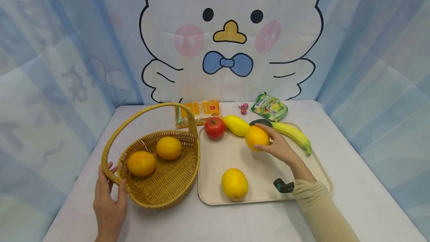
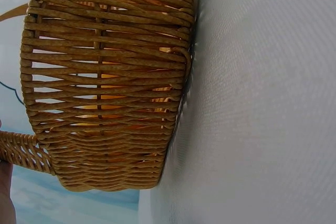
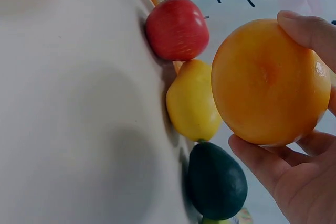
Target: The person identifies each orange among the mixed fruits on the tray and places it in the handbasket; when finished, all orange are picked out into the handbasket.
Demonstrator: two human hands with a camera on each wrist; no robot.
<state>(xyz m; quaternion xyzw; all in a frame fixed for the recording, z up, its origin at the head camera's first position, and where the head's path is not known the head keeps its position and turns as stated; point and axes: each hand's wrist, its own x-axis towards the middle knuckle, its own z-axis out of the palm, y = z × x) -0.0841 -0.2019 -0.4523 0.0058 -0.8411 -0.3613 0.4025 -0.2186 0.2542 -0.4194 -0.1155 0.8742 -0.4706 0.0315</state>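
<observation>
My right hand (image 1: 279, 145) grips an orange (image 1: 256, 138) between thumb and fingers, raised above the beige tray (image 1: 215, 160). In the right wrist view the same orange (image 3: 270, 82) hangs apart from the tray surface. At the left, my left hand (image 1: 110, 204) holds the base of the handle on a wicker basket (image 1: 168, 182), thumb on one side and fingers on the other. Two oranges (image 1: 168, 148) lie inside the basket. Another orange-yellow fruit (image 1: 234, 184) sits at the tray's front. The left wrist view is mostly filled by the basket's woven side (image 2: 110, 87).
Along the tray's back edge lie a red apple (image 1: 215, 128), a yellow pear-shaped fruit (image 1: 236, 125), a dark green avocado-like fruit (image 3: 218, 181) and a banana (image 1: 293, 135). Behind are an orange packet (image 1: 201, 112), small lollipops (image 1: 244, 108) and a green packet (image 1: 270, 106).
</observation>
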